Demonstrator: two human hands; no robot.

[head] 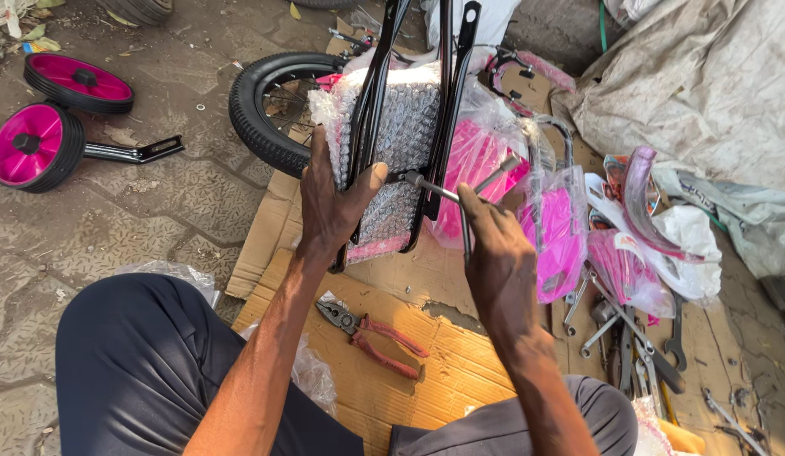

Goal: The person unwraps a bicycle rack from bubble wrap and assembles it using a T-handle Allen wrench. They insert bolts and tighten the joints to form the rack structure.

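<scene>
My left hand [331,201] grips the black metal stays [369,93] of a pink bicycle frame wrapped in bubble wrap [405,127], thumb pressed on a stay. My right hand [492,245] holds a metal socket wrench [460,196] whose tip meets the frame near my left thumb. A black tyre on its wheel [261,110] lies behind the frame. Red-handled pliers [371,333] lie on the cardboard [443,363] between my knees.
Two pink training wheels with black brackets [46,127] lie on the paved ground at left. Pink parts in plastic bags [570,236] and several spanners [629,338] lie at right. A dusty tarpaulin [705,76] covers the far right.
</scene>
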